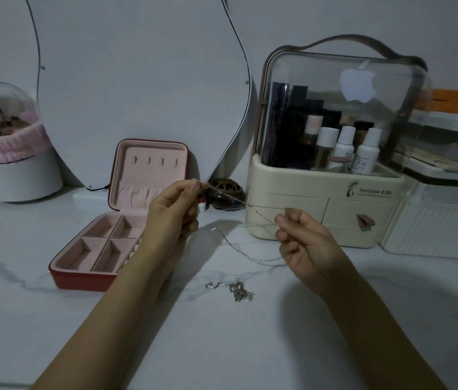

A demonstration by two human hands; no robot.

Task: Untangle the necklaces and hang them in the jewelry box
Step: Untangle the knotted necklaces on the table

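Head view: a white marbled table (53, 319) was seen against a pale wall, with a curved mirror (137, 88) propped at its back edge. A thin chain (233, 204) was pinched taut above the table between the left hand (173, 212) and right hand (304, 240). A tangled necklace (236, 289) lay mid-table. The open jewelry box (109, 237) stood left, a cosmetics organizer (323, 209) toward the back right.
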